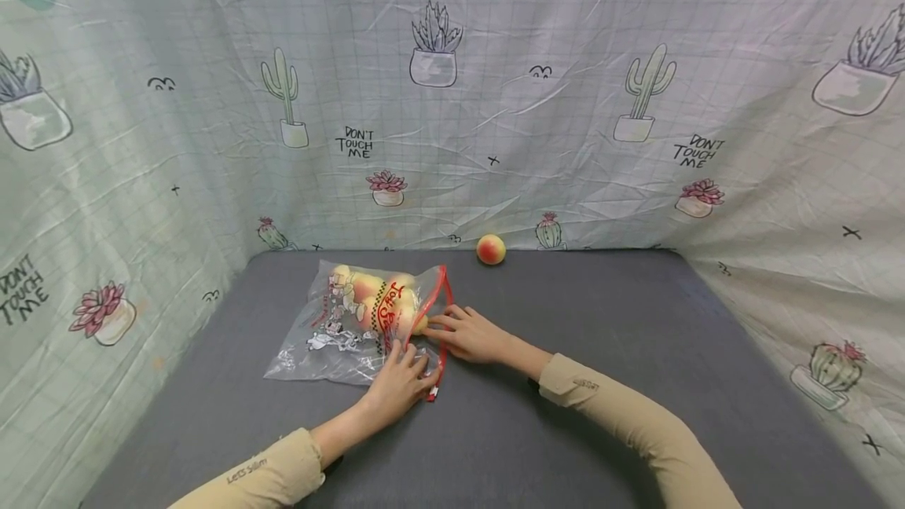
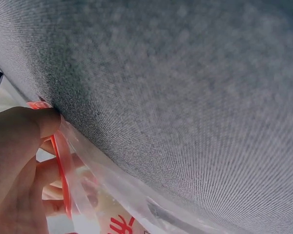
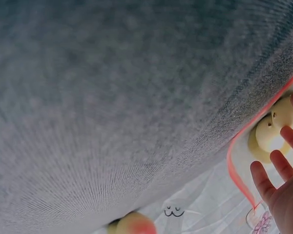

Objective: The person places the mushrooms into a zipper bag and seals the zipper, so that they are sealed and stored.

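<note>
A clear zip bag (image 1: pixel 300 352) with a red zip edge lies on the table, its mouth to the right. Inside are several yellow-and-red peaches (image 1: pixel 368 287). My left hand (image 1: pixel 396 393) holds the near side of the bag's mouth; in the left wrist view its thumb (image 2: pixel 49 121) presses on the red zip edge (image 2: pixel 63 178). At the mouth, my right hand (image 1: pixel 477 336) reaches in with fingers extended, close to the nearest peach (image 1: pixel 420 324). The right wrist view shows those fingers (image 3: pixel 261 178) spread before pale yellow fruit (image 3: pixel 268 136).
One loose peach (image 1: pixel 491 250) sits at the table's back edge, right of the bag. The grey table (image 1: pixel 601 320) is bordered at the back and sides by a hanging cloth (image 1: pixel 495 116) printed with potted cacti.
</note>
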The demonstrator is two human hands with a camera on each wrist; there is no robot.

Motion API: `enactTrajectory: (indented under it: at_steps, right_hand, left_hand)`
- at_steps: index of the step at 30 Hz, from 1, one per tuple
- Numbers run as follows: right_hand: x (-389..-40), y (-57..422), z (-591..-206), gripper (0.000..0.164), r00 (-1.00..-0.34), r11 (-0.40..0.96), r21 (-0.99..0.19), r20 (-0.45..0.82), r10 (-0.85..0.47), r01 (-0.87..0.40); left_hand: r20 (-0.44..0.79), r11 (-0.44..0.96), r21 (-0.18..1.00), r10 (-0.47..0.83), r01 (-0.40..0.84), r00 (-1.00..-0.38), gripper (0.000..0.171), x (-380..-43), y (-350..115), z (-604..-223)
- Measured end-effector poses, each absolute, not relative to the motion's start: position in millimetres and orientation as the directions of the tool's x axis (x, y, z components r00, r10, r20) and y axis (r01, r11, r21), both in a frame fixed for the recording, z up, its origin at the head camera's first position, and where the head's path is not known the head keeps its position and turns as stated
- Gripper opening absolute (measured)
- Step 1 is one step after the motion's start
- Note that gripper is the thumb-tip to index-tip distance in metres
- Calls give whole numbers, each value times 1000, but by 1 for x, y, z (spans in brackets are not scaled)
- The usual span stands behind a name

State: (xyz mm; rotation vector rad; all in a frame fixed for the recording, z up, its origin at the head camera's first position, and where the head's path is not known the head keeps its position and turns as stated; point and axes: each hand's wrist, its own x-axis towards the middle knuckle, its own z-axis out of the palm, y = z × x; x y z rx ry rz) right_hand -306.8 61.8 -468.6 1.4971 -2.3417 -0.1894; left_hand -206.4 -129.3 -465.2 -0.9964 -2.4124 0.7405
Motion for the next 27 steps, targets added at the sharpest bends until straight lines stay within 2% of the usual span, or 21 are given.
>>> enactTrajectory:
  at_steps: [27]
  right_hand:
    - [-311,50,-467,45,-412,438,315,149,-899,-842]
  left_hand:
    - [170,605,-632,718,485,-675,37,-205,-127,-464]
